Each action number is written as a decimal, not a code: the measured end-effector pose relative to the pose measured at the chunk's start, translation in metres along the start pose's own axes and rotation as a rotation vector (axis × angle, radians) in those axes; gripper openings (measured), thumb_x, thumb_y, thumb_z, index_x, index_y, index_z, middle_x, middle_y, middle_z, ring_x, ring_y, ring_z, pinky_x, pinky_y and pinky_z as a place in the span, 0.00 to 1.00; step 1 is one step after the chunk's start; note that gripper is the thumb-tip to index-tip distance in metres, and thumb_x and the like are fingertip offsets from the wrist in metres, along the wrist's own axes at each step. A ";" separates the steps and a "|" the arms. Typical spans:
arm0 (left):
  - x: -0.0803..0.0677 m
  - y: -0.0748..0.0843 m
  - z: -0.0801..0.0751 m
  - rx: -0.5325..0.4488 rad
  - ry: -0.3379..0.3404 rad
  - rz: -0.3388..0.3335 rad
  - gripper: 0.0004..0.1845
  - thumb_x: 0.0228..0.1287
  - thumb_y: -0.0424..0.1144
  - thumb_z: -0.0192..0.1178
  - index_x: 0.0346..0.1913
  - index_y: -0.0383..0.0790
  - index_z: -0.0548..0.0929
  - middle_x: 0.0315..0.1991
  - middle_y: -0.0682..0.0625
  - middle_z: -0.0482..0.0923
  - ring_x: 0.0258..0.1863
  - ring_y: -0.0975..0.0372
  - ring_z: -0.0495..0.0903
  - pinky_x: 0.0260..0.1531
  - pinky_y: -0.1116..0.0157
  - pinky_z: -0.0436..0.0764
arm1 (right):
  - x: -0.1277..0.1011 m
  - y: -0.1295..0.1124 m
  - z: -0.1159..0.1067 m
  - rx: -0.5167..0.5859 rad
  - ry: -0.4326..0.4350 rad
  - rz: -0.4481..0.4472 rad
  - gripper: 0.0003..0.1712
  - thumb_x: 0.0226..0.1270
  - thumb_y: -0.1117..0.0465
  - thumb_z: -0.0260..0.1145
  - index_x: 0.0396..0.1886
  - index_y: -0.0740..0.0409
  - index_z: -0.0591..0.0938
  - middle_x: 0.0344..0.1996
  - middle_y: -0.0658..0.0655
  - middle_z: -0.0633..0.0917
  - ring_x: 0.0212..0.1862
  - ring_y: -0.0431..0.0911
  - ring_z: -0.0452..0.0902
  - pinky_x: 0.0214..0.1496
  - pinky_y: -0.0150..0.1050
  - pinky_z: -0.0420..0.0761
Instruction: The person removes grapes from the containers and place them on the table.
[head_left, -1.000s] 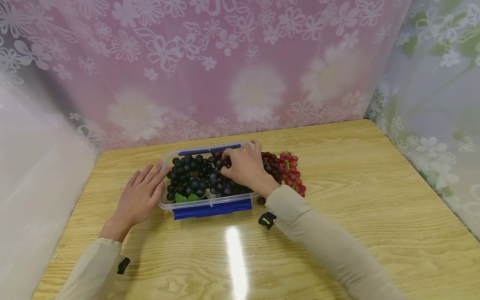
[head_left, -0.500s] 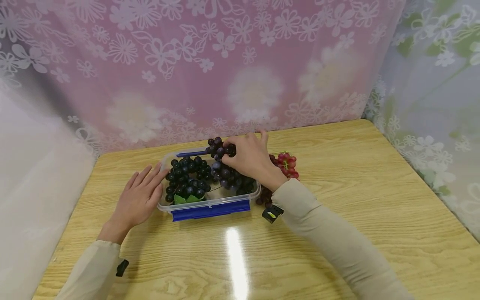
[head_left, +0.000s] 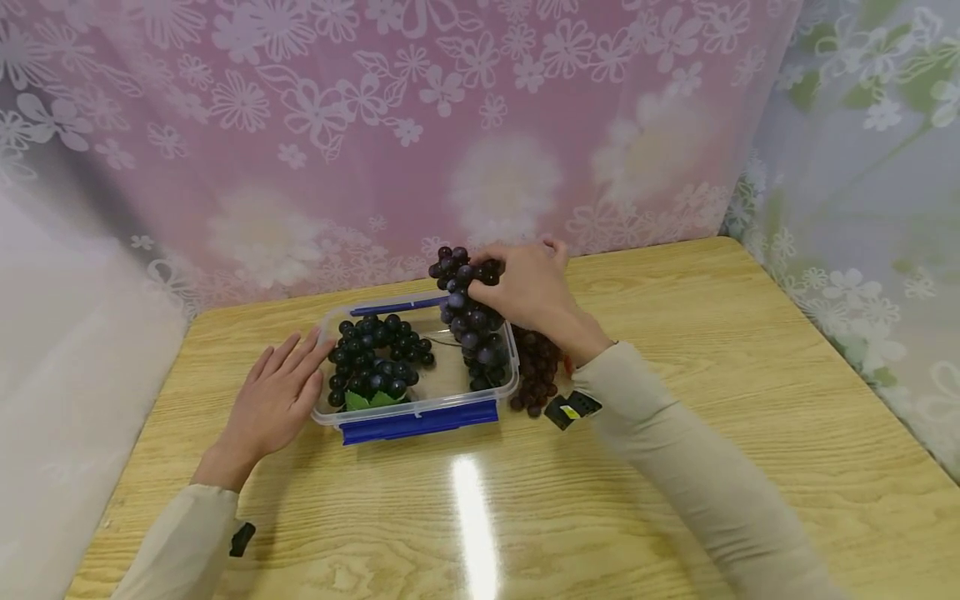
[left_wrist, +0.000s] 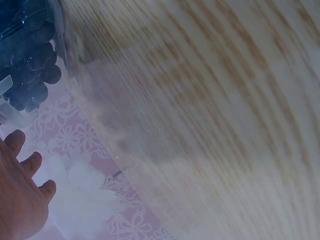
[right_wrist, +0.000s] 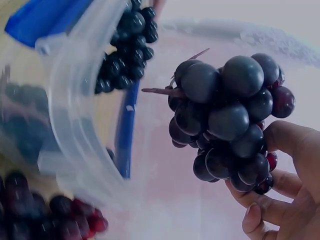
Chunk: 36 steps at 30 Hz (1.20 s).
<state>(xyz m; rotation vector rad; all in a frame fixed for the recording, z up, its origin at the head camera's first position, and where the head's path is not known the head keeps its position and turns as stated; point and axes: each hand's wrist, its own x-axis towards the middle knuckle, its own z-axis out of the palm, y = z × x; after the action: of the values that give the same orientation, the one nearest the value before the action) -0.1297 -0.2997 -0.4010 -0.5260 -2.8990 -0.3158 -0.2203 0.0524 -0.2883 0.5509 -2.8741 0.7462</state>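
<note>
My right hand (head_left: 536, 287) grips a bunch of dark purple grapes (head_left: 468, 312), lifted over the right end of a clear plastic box (head_left: 420, 410) with blue clips. In the right wrist view the thumb and fingers hold the bunch (right_wrist: 225, 120) at one side, its brown stem sticking out. A bunch of black grapes (head_left: 375, 354) with a green leaf lies in the left of the box. My left hand (head_left: 277, 396) rests with straight fingers at the box's left rim. More dark grapes show low in the box's right end, partly covered by the raised bunch.
Right of the box, dark red grapes (head_left: 536, 371) lie on the wooden table (head_left: 420, 517); my right wrist hides what is beyond them. A pink floral curtain (head_left: 375, 183) hangs along the table's back edge.
My right hand has lifted the dark purple grape bunch out of the box and moved up and right. The box floor's middle has come into view. The left hand stays at the rim.
</note>
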 end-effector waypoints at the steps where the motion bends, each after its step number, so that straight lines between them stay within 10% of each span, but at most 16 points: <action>1: 0.000 0.000 0.000 -0.001 0.000 0.000 0.26 0.77 0.44 0.41 0.75 0.48 0.59 0.75 0.47 0.50 0.73 0.49 0.48 0.69 0.48 0.41 | -0.001 0.003 -0.004 0.004 0.008 0.004 0.18 0.59 0.49 0.63 0.49 0.41 0.84 0.24 0.46 0.84 0.41 0.47 0.75 0.65 0.55 0.45; 14: -0.001 -0.002 -0.001 0.015 0.001 0.009 0.26 0.77 0.44 0.41 0.75 0.48 0.58 0.75 0.47 0.50 0.73 0.49 0.47 0.69 0.48 0.40 | -0.013 0.052 -0.045 -0.003 0.044 0.058 0.20 0.62 0.50 0.61 0.53 0.47 0.83 0.09 0.51 0.75 0.31 0.50 0.74 0.65 0.60 0.44; 30: -0.004 0.000 -0.007 0.049 -0.010 0.023 0.28 0.77 0.45 0.41 0.76 0.50 0.54 0.75 0.47 0.49 0.73 0.49 0.47 0.69 0.48 0.40 | -0.047 0.129 -0.066 -0.032 0.022 0.140 0.22 0.64 0.49 0.62 0.53 0.55 0.82 0.19 0.54 0.81 0.34 0.54 0.75 0.61 0.65 0.40; 36: -0.005 -0.001 -0.008 0.064 -0.010 0.029 0.28 0.77 0.47 0.40 0.76 0.51 0.53 0.75 0.47 0.49 0.73 0.49 0.46 0.69 0.48 0.40 | -0.057 0.148 -0.060 -0.048 0.000 0.153 0.22 0.64 0.49 0.63 0.52 0.58 0.82 0.37 0.62 0.85 0.39 0.57 0.76 0.60 0.67 0.40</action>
<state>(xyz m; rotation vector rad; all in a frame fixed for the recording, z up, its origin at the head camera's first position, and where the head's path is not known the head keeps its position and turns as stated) -0.1243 -0.3039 -0.3941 -0.5607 -2.8972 -0.2166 -0.2215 0.2205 -0.3136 0.3278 -2.9512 0.6949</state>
